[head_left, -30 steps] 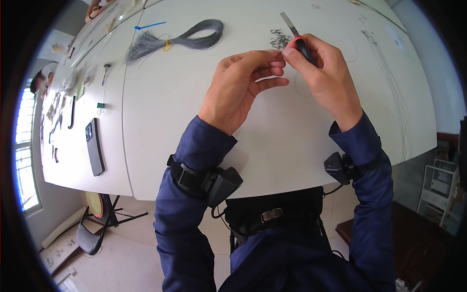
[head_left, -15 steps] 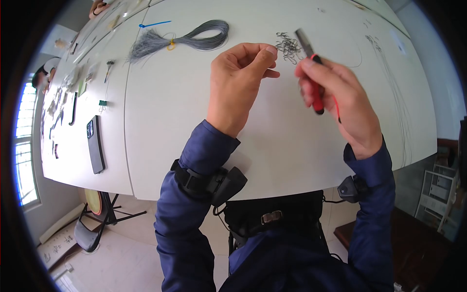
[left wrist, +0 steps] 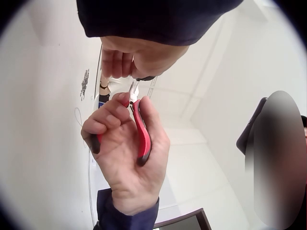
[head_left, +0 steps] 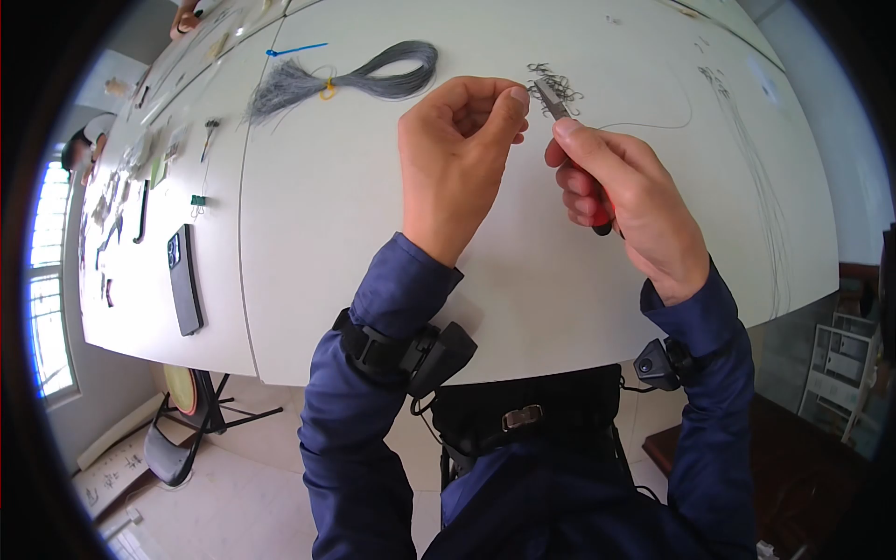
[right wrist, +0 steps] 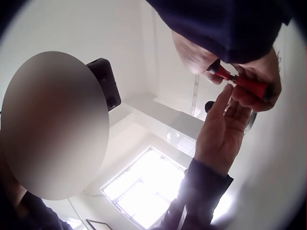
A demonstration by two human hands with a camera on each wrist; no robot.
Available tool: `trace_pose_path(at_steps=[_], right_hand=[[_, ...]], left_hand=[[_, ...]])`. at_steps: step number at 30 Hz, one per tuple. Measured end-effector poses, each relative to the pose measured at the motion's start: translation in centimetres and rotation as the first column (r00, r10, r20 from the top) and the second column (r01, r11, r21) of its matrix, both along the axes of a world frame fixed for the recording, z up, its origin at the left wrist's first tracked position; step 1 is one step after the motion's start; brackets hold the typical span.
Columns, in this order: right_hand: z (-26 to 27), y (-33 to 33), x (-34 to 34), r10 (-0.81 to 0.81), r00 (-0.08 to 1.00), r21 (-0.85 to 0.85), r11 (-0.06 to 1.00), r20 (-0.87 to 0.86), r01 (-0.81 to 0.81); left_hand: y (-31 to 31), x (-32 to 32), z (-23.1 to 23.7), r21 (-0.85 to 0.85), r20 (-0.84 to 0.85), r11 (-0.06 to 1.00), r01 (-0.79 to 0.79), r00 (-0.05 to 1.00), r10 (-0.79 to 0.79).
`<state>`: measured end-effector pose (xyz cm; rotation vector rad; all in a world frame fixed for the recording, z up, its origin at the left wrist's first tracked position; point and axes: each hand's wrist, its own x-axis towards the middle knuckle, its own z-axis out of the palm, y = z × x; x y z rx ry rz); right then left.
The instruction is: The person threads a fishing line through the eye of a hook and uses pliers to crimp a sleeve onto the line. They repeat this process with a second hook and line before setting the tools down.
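My right hand (head_left: 644, 191) grips a pair of pliers (left wrist: 143, 132) with red and black handles, its thumb along the upper handle. The metal nose points at the fingertips of my left hand (head_left: 457, 154) and overlaps a pile of small dark hooks (head_left: 569, 93) in the head view. My left thumb and forefinger are pinched together on something small and thin, mostly hidden by the fingertips; I cannot tell what it is. A thin line (head_left: 653, 125) curves over the table to the right, above the right hand.
A bundle of grey strands (head_left: 392, 73) tied in yellow lies on the white table (head_left: 373, 317), beside a blue cable tie (head_left: 299, 49). Long thin strands (head_left: 751, 177) lie at the right. A phone (head_left: 185, 280) and a green clip (head_left: 198, 201) are at the left.
My hands parted, and the right one turned the pliers over in its grip. The plier nose has since swung left to the left fingertips. My left fingers have curled in more.
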<state>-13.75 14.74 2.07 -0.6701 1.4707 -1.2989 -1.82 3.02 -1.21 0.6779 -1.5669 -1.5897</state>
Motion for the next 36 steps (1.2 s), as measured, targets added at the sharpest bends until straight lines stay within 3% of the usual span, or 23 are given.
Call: trace_pose_path(at_steps=[5,11,23,29,36], right_hand=[[-0.5,0.1,0.1,0.024,1.000,-0.030,0.999,-0.001,-0.024],[-0.8,-0.1,0.3,0.008,0.999,-0.022,1.000,-0.045,-0.009],[-1.5,-0.1,0.3,0.003,0.986,-0.003,1.000,-0.166,-0.003],[-1.3,0.1,0.4,0.007,0.992,0.001,1.000,-0.127,-0.007],[-1.0,0.1,0.3,0.003,0.999,-0.015,1.000,-0.039,-0.003]], left_hand=[[-0.3,0.2,-0.1,0.099,-0.029,0.994,0.047,0.999,-0.044],[-1.1,0.5,-0.8,0.342,-0.199,0.906,0.248,0.962,-0.189],[-1.1,0.4,-1.0,0.382,-0.208,0.882,0.275,0.956,-0.208],[-0.6,-0.1,-0.8,0.386,-0.207,0.904,0.185,0.972,-0.110],[-1.2,0.6,-0.5,0.325,-0.145,0.914,0.244,0.968,-0.207]])
